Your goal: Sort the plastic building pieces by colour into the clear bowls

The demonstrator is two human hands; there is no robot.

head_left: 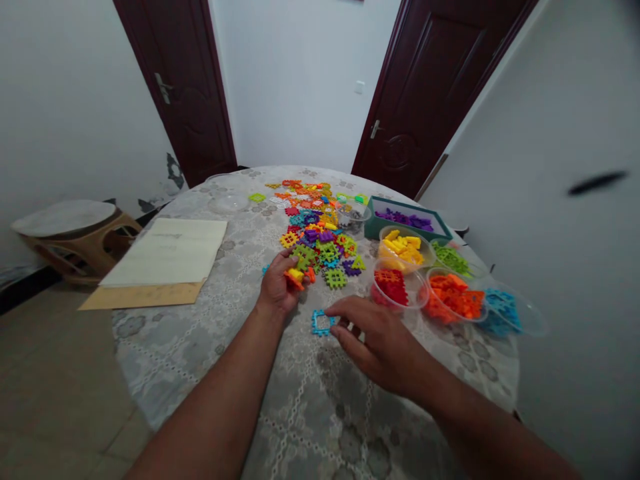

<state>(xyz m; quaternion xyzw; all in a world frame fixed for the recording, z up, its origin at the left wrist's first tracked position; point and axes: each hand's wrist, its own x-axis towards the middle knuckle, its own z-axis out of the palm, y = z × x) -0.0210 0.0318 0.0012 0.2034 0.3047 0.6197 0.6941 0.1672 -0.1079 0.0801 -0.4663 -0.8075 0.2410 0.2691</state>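
My left hand (279, 285) is closed around several plastic building pieces, among them an olive-green one (303, 259), a yellow one (296, 274) and orange ones. A blue square frame piece (315, 324) with notched edges is just in front of me. Thumb and forefinger of my right hand (373, 340) pinch its right edge. Beyond both hands spreads a pile of mixed building pieces (327, 252) in green, purple, yellow, red and blue. A green notched square (335, 279) lies at the near end of the pile.
To the right stand clear bowls of yellow (403, 249), red (393, 287), orange (455, 298), green (450, 259) and blue pieces (501, 310). Behind them is a teal box (373, 227) with purple pieces. Paper sheets (163, 257) lie at the left edge of the round table (200, 347).
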